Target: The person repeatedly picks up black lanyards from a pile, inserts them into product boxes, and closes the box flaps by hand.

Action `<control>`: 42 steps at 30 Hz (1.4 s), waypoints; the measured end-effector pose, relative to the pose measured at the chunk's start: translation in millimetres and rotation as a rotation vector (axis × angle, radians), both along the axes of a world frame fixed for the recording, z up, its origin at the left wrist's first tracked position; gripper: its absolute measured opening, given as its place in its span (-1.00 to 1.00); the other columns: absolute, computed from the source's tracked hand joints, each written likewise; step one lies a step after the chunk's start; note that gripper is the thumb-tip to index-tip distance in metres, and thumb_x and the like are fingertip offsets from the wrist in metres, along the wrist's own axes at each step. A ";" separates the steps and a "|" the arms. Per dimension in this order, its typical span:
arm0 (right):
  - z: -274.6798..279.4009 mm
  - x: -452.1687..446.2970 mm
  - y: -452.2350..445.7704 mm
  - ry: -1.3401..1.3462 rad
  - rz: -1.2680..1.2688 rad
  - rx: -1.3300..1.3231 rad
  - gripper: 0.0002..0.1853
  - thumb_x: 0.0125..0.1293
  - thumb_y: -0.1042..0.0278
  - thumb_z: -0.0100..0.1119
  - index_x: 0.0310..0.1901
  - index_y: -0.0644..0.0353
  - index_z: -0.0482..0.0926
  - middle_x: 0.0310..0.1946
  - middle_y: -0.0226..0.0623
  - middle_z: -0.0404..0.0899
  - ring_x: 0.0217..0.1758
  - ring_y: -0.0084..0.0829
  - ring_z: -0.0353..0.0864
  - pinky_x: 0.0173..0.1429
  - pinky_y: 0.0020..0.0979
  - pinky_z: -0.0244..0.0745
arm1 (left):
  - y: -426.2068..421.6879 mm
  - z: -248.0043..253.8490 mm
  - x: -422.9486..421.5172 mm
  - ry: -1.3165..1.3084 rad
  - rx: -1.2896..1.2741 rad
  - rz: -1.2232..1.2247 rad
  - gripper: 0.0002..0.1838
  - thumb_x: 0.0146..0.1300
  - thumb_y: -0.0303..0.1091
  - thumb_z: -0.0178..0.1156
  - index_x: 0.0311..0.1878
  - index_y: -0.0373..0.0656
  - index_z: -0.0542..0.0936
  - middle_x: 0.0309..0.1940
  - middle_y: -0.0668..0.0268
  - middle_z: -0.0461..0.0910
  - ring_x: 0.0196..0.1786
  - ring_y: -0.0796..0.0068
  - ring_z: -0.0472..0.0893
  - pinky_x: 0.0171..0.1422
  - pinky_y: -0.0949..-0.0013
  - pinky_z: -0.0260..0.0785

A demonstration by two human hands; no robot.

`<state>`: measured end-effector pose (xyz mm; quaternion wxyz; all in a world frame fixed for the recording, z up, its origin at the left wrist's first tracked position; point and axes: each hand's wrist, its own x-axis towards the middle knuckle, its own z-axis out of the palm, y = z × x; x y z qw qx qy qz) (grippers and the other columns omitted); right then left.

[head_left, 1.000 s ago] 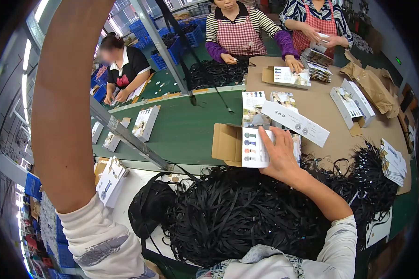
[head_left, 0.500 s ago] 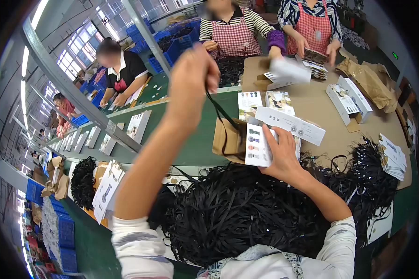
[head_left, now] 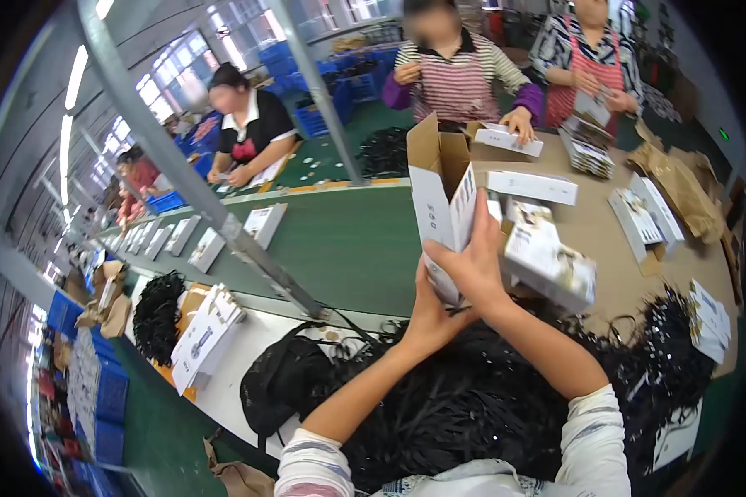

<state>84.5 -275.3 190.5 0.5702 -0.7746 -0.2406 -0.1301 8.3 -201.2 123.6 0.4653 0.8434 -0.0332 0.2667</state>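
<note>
In front of me a white cardboard box (head_left: 429, 217) stands upright, its top open and brown inner flaps raised. My right hand (head_left: 475, 255) grips its near side, thumb across the front. Fingers of my left hand (head_left: 435, 313) are closed around the box's lower end; they are partly hidden. A bit of black strap shows at that lower end. Below my hands spreads a large heap of black straps (head_left: 464, 402). Right of the box lie white printed boxes (head_left: 547, 269), the nearest one blurred and tilted.
A green conveyor (head_left: 348, 240) carries a row of white boxes (head_left: 203, 248) at left. A metal post (head_left: 199, 224) rises beside it. Across the brown cardboard sheet (head_left: 630, 290) work two people in checked aprons; another person (head_left: 253, 124) sits at left. A black bag (head_left: 286, 377) lies near my left arm.
My left hand has come down from its raised position with a black strap to the box's lower end. The box has been lifted and turned upright, with its open end up.
</note>
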 end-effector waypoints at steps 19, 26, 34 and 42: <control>-139.2 -12.5 -32.3 -0.057 0.402 -0.624 -0.34 0.06 0.29 0.26 0.22 0.21 0.27 0.26 0.14 0.08 0.33 0.10 0.08 0.36 -0.14 0.08 | 184.2 -60.6 -65.3 0.345 0.621 0.169 -0.50 -0.09 -0.61 0.05 0.03 -0.11 0.52 0.27 0.05 0.19 0.32 -0.05 0.14 0.38 0.12 0.06; -134.6 -9.2 -33.9 -0.052 0.422 -0.661 -0.41 0.09 0.30 0.25 0.19 0.20 0.34 0.26 0.08 0.12 0.34 0.04 0.10 0.36 -0.19 0.08 | 150.4 -43.2 -100.0 0.361 0.848 0.017 -0.80 0.02 -0.31 0.24 -0.30 -0.18 0.56 -0.05 0.22 0.48 0.12 0.14 0.39 0.26 0.07 0.20; -51.6 -41.4 -37.8 0.406 0.928 -0.127 -0.25 0.02 0.27 0.36 0.26 0.16 0.25 0.24 -0.14 0.25 0.31 -0.29 0.22 0.37 -0.25 0.09 | 51.5 61.9 -92.1 0.122 0.039 -0.264 -0.88 0.04 -0.54 0.08 -0.30 -0.24 0.50 -0.44 0.20 0.52 -0.38 0.26 0.52 -0.31 0.35 0.38; 10.2 -112.6 -155.0 0.215 1.091 -0.679 -0.29 -0.01 0.10 0.37 0.20 0.10 0.35 0.20 -0.38 0.36 0.32 -0.39 0.21 0.36 -0.30 0.07 | -33.0 164.6 -98.6 -0.443 0.253 -0.509 -0.67 -0.09 -0.47 0.21 -0.16 -0.17 0.51 -0.30 0.28 0.46 -0.29 0.25 0.52 -0.31 0.36 0.44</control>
